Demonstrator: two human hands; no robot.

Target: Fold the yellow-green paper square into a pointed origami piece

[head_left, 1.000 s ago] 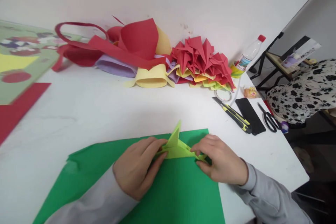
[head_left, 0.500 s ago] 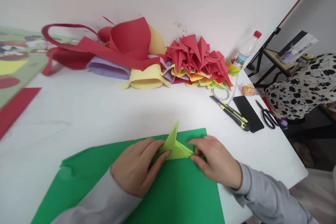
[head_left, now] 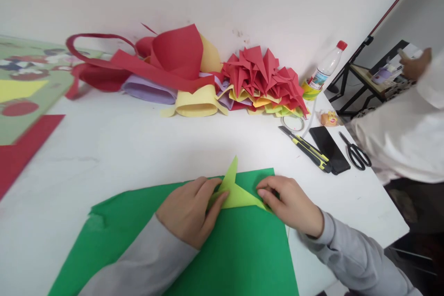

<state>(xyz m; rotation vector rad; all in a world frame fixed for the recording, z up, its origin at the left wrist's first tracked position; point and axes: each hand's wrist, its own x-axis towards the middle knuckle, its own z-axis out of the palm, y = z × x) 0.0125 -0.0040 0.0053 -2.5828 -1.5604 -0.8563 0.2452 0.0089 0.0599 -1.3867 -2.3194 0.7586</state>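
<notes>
A yellow-green folded paper piece (head_left: 237,198) lies on a large green sheet (head_left: 239,249), one pointed flap standing up and another stretching right. My left hand (head_left: 192,208) is closed on its left side, thumb in front and fingers behind. At the right flap, my right hand (head_left: 289,201) has curled fingers, with thumb and index drawn together. The flap's narrow tip runs in under this hand, so the exact contact there is hidden.
Behind stand paper rolls (head_left: 180,55) and a pile of red folded paper (head_left: 256,69). To the right lie a tape roll (head_left: 293,123), a utility knife (head_left: 307,150), a black phone (head_left: 329,150), scissors (head_left: 355,151) and a bottle (head_left: 321,71). Another person (head_left: 409,125) is beside the table.
The right flap now reaches further out and slants downward; my right hand has shifted slightly right. My left hand keeps its grip. A person in a white top has come into view at right.
</notes>
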